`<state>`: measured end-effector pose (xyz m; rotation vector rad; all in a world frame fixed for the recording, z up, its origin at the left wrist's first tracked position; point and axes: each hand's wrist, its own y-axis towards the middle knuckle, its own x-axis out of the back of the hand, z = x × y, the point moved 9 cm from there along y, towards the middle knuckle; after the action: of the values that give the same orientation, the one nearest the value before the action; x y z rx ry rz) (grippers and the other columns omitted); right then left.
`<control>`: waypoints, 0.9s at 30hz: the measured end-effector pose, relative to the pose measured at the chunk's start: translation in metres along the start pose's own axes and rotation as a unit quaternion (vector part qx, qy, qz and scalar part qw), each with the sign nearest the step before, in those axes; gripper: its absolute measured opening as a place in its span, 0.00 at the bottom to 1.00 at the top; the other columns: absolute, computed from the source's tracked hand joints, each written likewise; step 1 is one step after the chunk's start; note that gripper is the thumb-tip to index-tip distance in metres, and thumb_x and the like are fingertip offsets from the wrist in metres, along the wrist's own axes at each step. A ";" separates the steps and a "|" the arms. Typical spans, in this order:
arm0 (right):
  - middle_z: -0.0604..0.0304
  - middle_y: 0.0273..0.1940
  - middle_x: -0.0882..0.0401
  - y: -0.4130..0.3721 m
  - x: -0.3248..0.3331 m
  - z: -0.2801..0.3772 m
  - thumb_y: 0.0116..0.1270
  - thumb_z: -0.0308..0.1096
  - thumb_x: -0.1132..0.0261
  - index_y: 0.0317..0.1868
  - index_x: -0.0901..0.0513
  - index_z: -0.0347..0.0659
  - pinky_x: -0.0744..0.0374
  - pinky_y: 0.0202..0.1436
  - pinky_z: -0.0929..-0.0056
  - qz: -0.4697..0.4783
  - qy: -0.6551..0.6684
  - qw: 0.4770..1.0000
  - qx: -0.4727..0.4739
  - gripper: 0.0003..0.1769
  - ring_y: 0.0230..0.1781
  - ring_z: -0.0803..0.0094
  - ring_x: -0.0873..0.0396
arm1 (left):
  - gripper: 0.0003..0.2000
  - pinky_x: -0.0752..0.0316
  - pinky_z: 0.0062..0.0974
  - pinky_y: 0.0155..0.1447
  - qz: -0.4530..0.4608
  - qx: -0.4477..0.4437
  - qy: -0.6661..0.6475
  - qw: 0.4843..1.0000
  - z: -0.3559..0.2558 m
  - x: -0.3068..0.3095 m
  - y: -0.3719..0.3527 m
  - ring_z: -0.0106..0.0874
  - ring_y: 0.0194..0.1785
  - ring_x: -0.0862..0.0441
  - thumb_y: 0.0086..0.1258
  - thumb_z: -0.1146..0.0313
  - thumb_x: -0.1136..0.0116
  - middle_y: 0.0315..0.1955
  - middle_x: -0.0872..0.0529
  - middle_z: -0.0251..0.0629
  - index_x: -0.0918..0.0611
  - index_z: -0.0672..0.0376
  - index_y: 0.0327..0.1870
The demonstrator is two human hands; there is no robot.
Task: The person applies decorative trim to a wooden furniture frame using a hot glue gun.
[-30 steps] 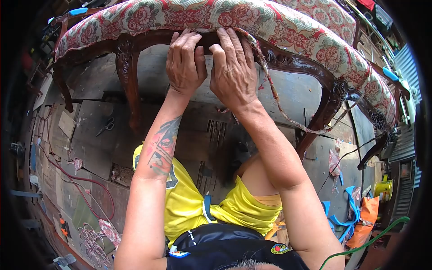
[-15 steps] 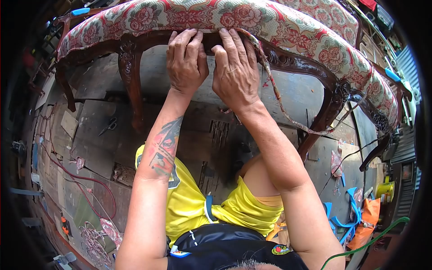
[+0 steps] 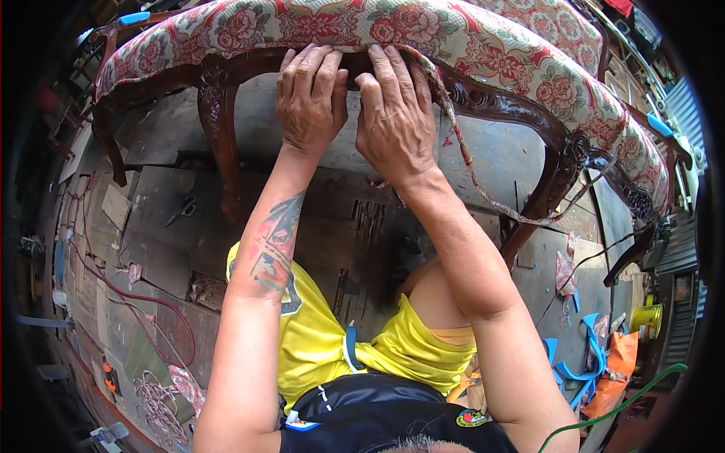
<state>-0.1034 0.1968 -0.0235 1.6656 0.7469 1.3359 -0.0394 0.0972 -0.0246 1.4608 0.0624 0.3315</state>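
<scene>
A sofa seat in floral fabric (image 3: 483,72) runs across the top on a dark carved wooden frame (image 3: 491,106). Along the fabric's lower edge lies a thin fabric-covered piping cord (image 3: 470,162); its loose length hangs in a loop to the right and passes over a carved leg. With bent fingers, my left hand (image 3: 311,94) presses its fingertips on the piping at the seam. Just to the right, my right hand (image 3: 396,113) holds the piping against the same edge, where the loose length begins. What lies under the fingertips is hidden.
Scissors (image 3: 181,211) lie on the worn board floor at left. A red hose (image 3: 170,302) and a tangle of string (image 3: 158,404) are below them. Blue strips (image 3: 593,359), an orange bag (image 3: 615,374) and a yellow can (image 3: 646,321) are at lower right.
My left hand has shifted slightly up and left along the seam. My right hand has barely moved, and the cord hangs as before.
</scene>
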 end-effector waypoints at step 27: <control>0.47 0.78 0.24 0.000 0.002 -0.002 0.72 0.26 0.35 0.59 0.19 0.42 0.38 0.88 0.44 -0.003 0.011 1.000 -0.008 0.16 0.83 0.51 0.29 | 0.15 0.21 0.48 0.72 -0.003 0.020 -0.011 1.000 -0.005 -0.001 -0.001 0.50 0.68 0.16 0.82 0.68 0.37 0.63 0.14 0.45 0.12 0.54 0.65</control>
<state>-0.1046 0.1991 -0.0219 1.6365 0.7522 1.3544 -0.0418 0.1019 -0.0269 1.5036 0.0548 0.3109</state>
